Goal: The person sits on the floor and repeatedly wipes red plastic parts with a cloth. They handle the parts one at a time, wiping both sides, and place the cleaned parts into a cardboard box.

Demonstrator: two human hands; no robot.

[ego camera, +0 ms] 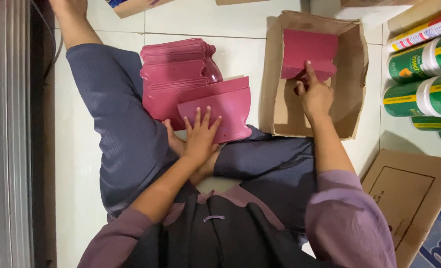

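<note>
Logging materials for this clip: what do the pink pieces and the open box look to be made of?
Pink pieces: probably thin card or plastic sheet, smooth matte magenta faces, flat with cut wavy edges; which one is unclear. Open box: corrugated cardboard, plain brown, dull, with creased flaps and raw edges.

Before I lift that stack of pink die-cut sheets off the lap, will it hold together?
The pink sheet stack looks fanned and uneven, so it may slide apart. The top sheet under the left hand seems thin, probably light and bendy. The one the right hand props in the cardboard box stands upright, suggesting some stiffness.
</note>
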